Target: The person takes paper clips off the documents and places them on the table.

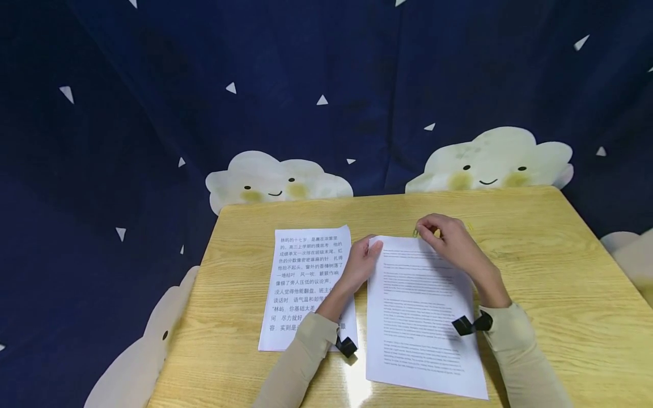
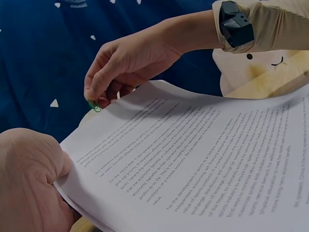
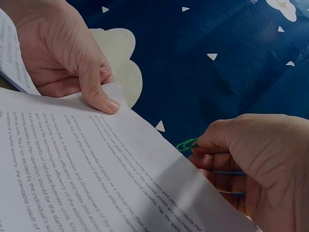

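Note:
A stack of white sheets with small printed text (image 1: 420, 317) lies on the wooden table (image 1: 535, 272). My left hand (image 1: 363, 262) pinches its top left corner (image 3: 108, 96) between thumb and fingers, lifting it slightly (image 2: 63, 169). My right hand (image 1: 444, 232) is at the stack's top edge and pinches a green paper clip (image 3: 187, 144) (image 2: 94, 106) (image 1: 415, 232) between thumb and forefinger, right beside the paper edge. More clips seem tucked in that hand's curled fingers (image 3: 227, 181).
A second white sheet with large Chinese characters (image 1: 306, 283) lies left of the stack, partly under my left forearm. A dark blue cloth with white clouds (image 1: 280, 181) hangs behind and around the table.

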`<action>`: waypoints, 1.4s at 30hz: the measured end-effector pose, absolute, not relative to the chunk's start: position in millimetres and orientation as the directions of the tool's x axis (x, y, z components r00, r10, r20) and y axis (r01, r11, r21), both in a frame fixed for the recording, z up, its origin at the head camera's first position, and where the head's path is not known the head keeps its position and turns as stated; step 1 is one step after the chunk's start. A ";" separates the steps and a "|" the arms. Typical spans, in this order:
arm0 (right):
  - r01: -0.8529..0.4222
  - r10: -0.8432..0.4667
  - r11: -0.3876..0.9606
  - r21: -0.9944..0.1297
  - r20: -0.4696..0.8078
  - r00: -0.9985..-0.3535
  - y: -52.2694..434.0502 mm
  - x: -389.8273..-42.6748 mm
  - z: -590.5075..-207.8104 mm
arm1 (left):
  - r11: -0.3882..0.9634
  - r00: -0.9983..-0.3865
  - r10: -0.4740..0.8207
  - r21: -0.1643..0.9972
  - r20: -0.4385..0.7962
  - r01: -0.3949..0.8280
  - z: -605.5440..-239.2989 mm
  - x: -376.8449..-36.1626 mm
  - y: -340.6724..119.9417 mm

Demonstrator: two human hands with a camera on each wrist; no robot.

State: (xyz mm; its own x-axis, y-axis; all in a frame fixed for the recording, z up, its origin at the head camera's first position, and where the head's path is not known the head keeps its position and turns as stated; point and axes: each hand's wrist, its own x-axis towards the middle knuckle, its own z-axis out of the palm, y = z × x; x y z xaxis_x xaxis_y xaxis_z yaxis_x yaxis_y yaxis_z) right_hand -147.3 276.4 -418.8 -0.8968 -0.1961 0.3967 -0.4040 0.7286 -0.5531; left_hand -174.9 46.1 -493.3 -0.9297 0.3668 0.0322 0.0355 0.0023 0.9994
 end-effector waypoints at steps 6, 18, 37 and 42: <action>-0.413 -0.192 0.735 -0.537 0.419 -0.887 283.0 -147.3 -419.2 | 0.013 -0.930 0.366 1.000 0.020 0.026 -493.0 -176.5 44.7; -0.392 -0.175 0.750 -0.533 0.411 -0.895 295.9 -146.8 -415.9 | -0.009 -0.937 0.349 1.000 0.005 0.002 -490.0 -178.2 42.4; -0.310 -0.149 0.769 -0.559 0.315 -0.937 314.6 -142.0 -409.7 | -0.002 -0.940 0.342 1.000 0.008 0.008 -492.9 -181.4 40.8; -0.276 -0.133 0.782 -0.558 0.284 -0.950 318.4 -141.7 -408.7 | 0.009 -0.943 0.332 1.000 0.001 0.005 -492.4 -181.8 40.2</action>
